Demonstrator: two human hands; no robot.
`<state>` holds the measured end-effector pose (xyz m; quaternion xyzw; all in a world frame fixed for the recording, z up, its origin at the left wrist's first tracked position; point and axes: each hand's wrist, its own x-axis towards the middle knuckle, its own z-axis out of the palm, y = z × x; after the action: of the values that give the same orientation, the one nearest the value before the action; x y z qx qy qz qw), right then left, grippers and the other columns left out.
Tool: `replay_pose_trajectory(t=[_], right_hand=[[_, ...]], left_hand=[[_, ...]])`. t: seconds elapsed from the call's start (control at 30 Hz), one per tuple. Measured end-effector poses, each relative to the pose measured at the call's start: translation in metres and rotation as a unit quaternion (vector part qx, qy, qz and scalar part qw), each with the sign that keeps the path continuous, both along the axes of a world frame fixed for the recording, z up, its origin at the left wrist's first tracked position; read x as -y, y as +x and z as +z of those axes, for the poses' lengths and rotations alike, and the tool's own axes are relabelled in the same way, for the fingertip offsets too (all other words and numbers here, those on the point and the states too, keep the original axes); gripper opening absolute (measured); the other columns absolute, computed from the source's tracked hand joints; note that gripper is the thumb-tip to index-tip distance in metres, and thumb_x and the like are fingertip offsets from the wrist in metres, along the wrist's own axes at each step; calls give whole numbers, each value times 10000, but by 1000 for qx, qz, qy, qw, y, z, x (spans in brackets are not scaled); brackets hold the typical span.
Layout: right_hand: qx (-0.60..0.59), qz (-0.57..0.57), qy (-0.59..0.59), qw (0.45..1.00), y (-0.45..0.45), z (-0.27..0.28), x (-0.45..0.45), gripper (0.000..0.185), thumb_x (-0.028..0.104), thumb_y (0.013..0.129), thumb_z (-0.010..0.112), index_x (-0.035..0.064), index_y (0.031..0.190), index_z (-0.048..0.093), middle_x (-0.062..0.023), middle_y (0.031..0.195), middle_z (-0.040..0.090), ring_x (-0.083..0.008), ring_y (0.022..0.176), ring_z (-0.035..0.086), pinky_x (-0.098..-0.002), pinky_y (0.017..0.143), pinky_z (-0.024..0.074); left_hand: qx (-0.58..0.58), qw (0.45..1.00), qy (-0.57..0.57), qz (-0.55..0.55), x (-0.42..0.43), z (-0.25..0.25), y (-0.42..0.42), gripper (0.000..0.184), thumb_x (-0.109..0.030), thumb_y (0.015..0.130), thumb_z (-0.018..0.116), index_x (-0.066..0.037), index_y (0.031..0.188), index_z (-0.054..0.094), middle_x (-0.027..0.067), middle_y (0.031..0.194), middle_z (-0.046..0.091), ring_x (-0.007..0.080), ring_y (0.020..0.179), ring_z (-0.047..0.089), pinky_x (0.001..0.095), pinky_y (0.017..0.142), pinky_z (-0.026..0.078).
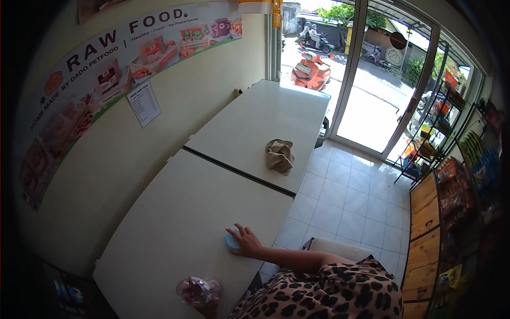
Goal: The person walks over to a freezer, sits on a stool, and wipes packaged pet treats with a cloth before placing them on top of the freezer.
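Observation:
My left hand (208, 307) is closed around a clear plastic jar (192, 290) at the bottom of the view. Pinkish-red pieces show through its wall, but I cannot make out what they are. Farther up the white tabletop, my right hand (245, 243) reaches over a light blue round lid (231, 242). The fingers are spread and curved about the lid's edge, with the thumb on the near side. The lid lies flat on the surface, partly covered by the hand.
A crumpled beige cloth (280, 157) lies on the farther white surface (239, 127), past a dark seam. A stool with a pale seat (340, 249) stands beside me. Wooden cabinets (425, 207) and stocked shelves line the right, and a glass door (366, 80) faces the street.

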<state>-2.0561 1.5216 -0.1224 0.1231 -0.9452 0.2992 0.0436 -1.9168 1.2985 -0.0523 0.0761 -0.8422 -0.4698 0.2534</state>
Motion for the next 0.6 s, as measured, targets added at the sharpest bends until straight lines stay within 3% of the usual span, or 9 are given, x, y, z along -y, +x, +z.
replay_pose_trajectory(t=[0.17, 0.37, 0.47, 0.6], right_hand=[[2, 45, -8, 999, -21, -13, -14, 852, 372, 665, 671, 204, 1363, 211, -194, 1374, 193, -374, 1140, 346, -461, 969, 299], [3, 61, -139, 988, -27, -26, -36, 885, 322, 630, 714, 186, 1357, 227, -178, 1395, 160, -365, 1185, 313, -455, 980, 287], [-9, 137, -187, 973, -41, -42, -49, 864, 293, 633, 705, 146, 1350, 244, -206, 1402, 128, -381, 1212, 285, -430, 990, 281], [-44, 86, -171, 981, -82, -37, -81, 829, 262, 626, 723, 144, 1324, 291, -173, 1400, 145, -355, 1227, 272, -426, 1003, 280]], left_hand=[[5, 999, -34, 33, -29, 4, -38, 596, -356, 650, 651, -71, 1145, 482, 50, 1154, 511, 188, 951, 524, 340, 806, 414], [27, 994, -97, 37, -78, -4, -99, 645, -384, 636, 662, -59, 1155, 458, 56, 1159, 496, 186, 958, 515, 332, 801, 418], [37, 992, -122, 19, -99, -11, -128, 670, -398, 630, 668, -53, 1160, 446, 58, 1162, 488, 185, 962, 510, 328, 798, 420], [49, 990, -135, -1, -113, -17, -150, 704, -417, 620, 675, -45, 1167, 431, 62, 1166, 478, 183, 966, 505, 323, 795, 423]])
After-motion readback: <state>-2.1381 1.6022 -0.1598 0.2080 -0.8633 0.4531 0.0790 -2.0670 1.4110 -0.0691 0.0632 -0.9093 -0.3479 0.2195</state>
